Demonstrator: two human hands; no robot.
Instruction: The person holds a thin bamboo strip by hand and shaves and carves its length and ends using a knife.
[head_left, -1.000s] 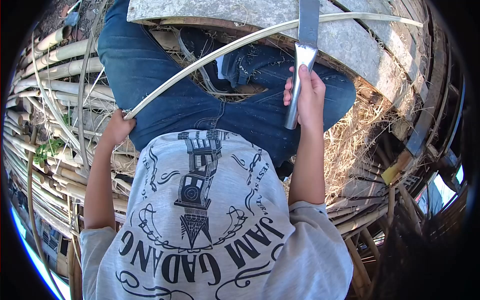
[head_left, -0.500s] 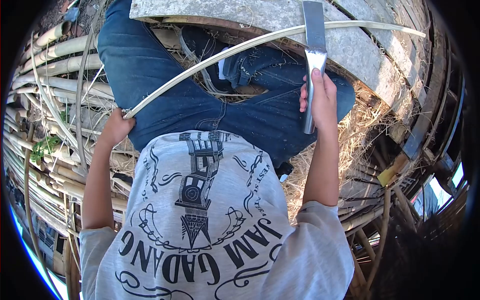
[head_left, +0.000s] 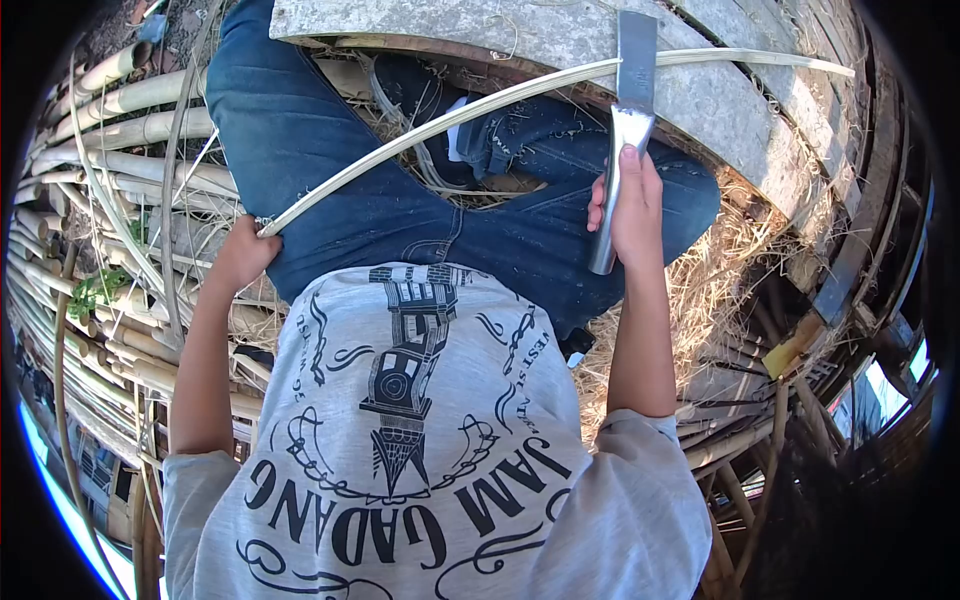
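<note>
My left hand [head_left: 246,254] is closed around the near end of a long, pale bamboo strip [head_left: 400,143], beside my thigh. From there the strip arcs up to the right across my lap, and its far part lies over the grey board. In my right hand [head_left: 636,205] is a broad-bladed metal knife [head_left: 635,75], gripped by its tubular handle with the thumb along the top. The blade points away from me and crosses over the strip at the board's edge. Whether the blade's edge touches the strip I cannot tell.
A worn grey board [head_left: 400,20] lies in front of my crossed legs. Several bamboo poles [head_left: 150,130] are stacked at the left. Straw-like shavings [head_left: 700,300] cover the ground at the right, near a dark frame of poles [head_left: 760,480]. A small green plant [head_left: 95,292] grows among the poles.
The view has shifted slightly. The knife's handle end has swung a little to the left, tilting the knife. Both hands keep their hold, and the strip lies almost as before.
</note>
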